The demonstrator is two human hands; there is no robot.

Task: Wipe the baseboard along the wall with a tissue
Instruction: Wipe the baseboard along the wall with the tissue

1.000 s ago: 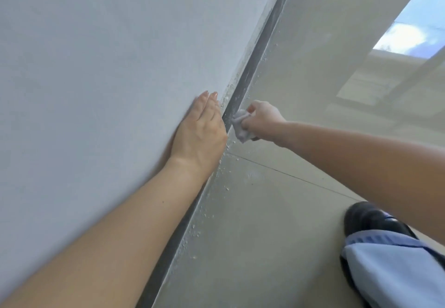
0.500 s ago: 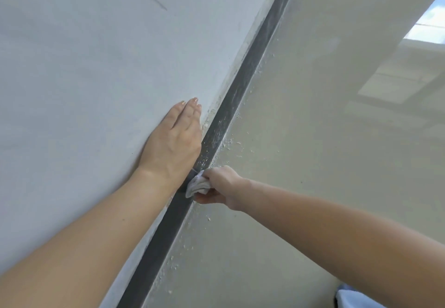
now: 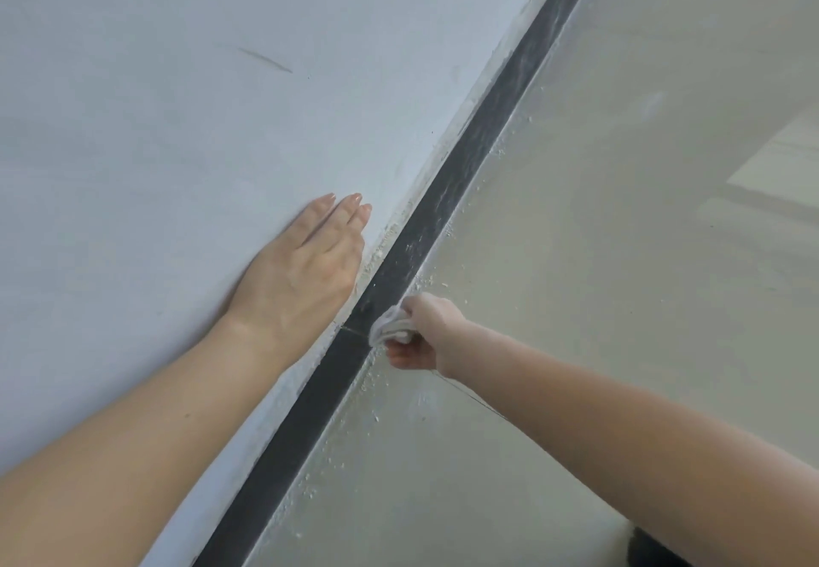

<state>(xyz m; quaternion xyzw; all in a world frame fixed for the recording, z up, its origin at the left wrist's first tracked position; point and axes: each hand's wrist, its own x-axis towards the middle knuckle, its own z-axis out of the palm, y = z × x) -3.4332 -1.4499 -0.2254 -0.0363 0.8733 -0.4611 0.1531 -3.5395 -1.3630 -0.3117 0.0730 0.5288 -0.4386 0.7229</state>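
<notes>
A dark baseboard (image 3: 447,194) runs diagonally from the lower left to the upper right between the white wall (image 3: 177,101) and the floor. It is dusty, with pale streaks above my hands. My right hand (image 3: 421,336) grips a crumpled white tissue (image 3: 390,328) and presses it against the baseboard's lower edge. Just left of the baseboard, my left hand (image 3: 301,269) lies flat on the wall, fingers straight and together.
The glossy beige floor (image 3: 598,278) fills the right side, with white crumbs scattered along the baseboard. A thin tile joint (image 3: 478,402) runs under my right forearm. A dark scuff mark (image 3: 266,60) shows on the wall. A dark shoe (image 3: 651,551) peeks in at the bottom right.
My right hand slid the tissue down the baseboard toward me over the last second, ending level with my left wrist. My left hand stayed flat on the wall.
</notes>
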